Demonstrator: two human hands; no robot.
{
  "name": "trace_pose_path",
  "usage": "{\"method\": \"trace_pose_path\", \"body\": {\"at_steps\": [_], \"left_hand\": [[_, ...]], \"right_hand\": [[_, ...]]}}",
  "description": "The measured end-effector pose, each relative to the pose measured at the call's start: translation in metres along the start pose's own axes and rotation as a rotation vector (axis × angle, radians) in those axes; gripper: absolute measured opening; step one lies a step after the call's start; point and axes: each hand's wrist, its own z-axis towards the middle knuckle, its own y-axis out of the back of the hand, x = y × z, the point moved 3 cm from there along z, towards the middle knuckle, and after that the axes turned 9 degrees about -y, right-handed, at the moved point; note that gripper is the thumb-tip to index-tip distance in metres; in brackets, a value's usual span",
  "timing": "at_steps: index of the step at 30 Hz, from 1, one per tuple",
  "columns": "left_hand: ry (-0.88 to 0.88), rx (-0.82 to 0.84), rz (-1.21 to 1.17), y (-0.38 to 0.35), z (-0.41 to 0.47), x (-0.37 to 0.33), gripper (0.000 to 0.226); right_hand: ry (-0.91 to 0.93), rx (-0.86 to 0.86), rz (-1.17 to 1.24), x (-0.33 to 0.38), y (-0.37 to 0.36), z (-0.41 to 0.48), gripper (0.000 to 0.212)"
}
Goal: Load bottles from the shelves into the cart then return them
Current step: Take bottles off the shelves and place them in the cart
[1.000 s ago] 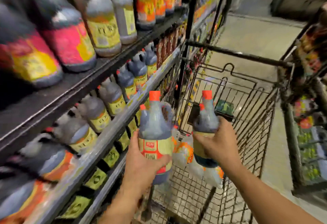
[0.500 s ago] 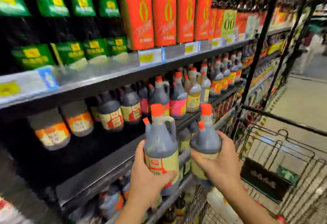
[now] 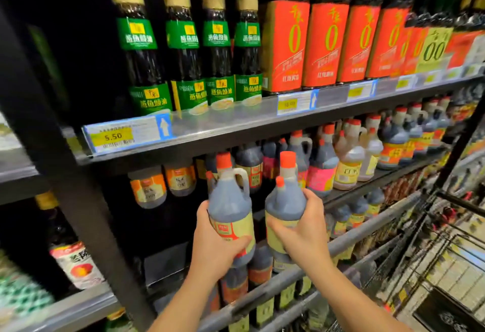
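- At six o'clock, left hand (image 3: 212,247) wraps upright dark orange-capped plastic jug (image 3: 228,211).
- Right hand (image 3: 304,232) grips twin jug (image 3: 284,205) alongside, near grey metal shelf edge (image 3: 367,228).
- Four o'clock: black wire cart (image 3: 430,266).

both hands (image 3: 217,242) (image 3: 301,229) raised side by side (fingers curled, gripping).

Yellow-and-blue price tag (image 3: 126,136), "5.50"
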Motion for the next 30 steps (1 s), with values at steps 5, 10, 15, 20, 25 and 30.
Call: {"method": "trace_pose_path", "body": {"at_steps": [5, 10, 15, 20, 25, 30], "left_hand": [[0.034, -0.025, 0.063, -0.011, 0.023, 0.015, 0.083], [-0.011, -0.081, 0.076, -0.024, 0.04, 0.029, 0.093], [-0.04, -0.069, 0.086, -0.033, 0.051, 0.041, 0.111], [-0.041, -0.057, 0.082, -0.037, 0.06, 0.048, 0.114], [-0.008, -0.034, 0.108, -0.041, 0.068, 0.053, 0.114], [-0.05, -0.08, 0.149, -0.051, 0.073, 0.054, 0.115]], "right_hand": [[0.06, 0.021, 0.037, -0.003, -0.024, 0.029, 0.083], [0.088, 0.1, 0.083, -0.015, -0.043, 0.049, 0.087], [0.076, 0.135, 0.063, -0.029, -0.053, 0.062, 0.09], [0.087, 0.059, -0.194, -0.03, -0.056, 0.07, 0.095], [0.07, -0.029, -0.447, -0.029, -0.053, 0.081, 0.095], [0.091, -0.067, -0.505, -0.029, -0.052, 0.09, 0.095]]}}
